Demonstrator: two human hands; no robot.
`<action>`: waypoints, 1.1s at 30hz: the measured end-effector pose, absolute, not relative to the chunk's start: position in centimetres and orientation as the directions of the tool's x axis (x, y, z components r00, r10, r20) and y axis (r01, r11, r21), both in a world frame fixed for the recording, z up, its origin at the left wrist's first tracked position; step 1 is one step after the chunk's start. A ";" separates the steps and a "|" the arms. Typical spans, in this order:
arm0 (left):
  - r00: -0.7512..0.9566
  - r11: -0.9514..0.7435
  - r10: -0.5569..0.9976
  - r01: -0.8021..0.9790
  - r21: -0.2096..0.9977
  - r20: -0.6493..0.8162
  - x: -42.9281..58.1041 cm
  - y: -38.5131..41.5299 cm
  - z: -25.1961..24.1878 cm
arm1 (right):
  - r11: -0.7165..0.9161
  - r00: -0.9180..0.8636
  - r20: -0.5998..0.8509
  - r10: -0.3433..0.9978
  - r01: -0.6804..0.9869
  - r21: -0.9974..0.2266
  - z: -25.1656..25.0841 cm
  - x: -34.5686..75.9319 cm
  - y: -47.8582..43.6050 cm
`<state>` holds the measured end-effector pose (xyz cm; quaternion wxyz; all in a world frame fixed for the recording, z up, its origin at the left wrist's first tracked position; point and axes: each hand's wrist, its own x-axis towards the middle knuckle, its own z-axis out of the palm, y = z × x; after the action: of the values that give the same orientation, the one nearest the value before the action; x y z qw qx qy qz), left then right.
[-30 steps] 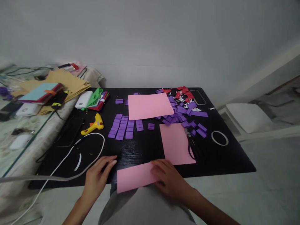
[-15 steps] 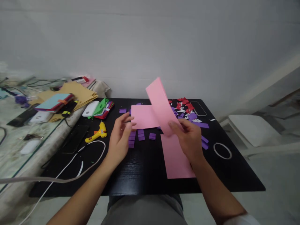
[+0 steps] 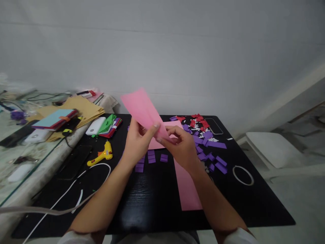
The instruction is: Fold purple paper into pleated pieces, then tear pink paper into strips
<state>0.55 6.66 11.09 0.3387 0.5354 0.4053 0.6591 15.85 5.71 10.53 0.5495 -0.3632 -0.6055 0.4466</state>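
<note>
Above the black table [image 3: 152, 203], a pink paper strip [image 3: 143, 106] is held up at a slant between both hands. My left hand [image 3: 139, 139] grips its lower left edge, thumb on top. My right hand [image 3: 180, 145] pinches its lower right end. Beneath the hands lies another pink sheet [image 3: 157, 145], partly covered by them. A further pink sheet [image 3: 188, 189] rests on the table beside and partly under my right forearm. Small folded purple pieces [image 3: 151, 157] lie just in front of the hands.
A yellow glue gun [image 3: 103, 154] and a white cable [image 3: 106, 166] lie at the left. Green and red papers [image 3: 109, 125] are behind them. Purple strips [image 3: 215, 144], red scraps [image 3: 200, 120] and a white ring [image 3: 243, 175] are at the right. A white stool [image 3: 274, 149] stands beyond the table.
The raised pink strip has moved left and tilted further over. My left hand has closed on it, and my right hand has moved left with it. The view has shifted slightly.
</note>
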 end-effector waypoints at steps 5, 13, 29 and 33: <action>-0.141 -0.394 0.907 0.055 0.918 0.397 -0.5 6.3 10.4 | 0.230 -0.337 0.272 0.901 -0.159 -0.960 10.7 16.9 6.2; 0.070 -0.355 0.934 0.127 0.926 0.349 -0.6 5.9 10.9 | 0.197 -0.116 0.239 0.964 -0.290 -0.937 10.0 18.0 6.6; 0.158 -0.340 0.932 0.062 0.938 0.328 -0.8 6.1 10.6 | 0.161 -0.049 0.181 0.982 -0.270 -0.949 10.5 18.2 6.7; 0.156 -0.347 0.929 0.045 0.937 0.336 -0.7 6.2 10.1 | 0.181 -0.074 0.209 0.975 -0.284 -0.942 10.7 18.2 6.5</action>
<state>-0.75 6.21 10.14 0.4222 0.6322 0.3851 0.5232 18.18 6.51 10.70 0.5854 -0.3472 -0.4976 0.5377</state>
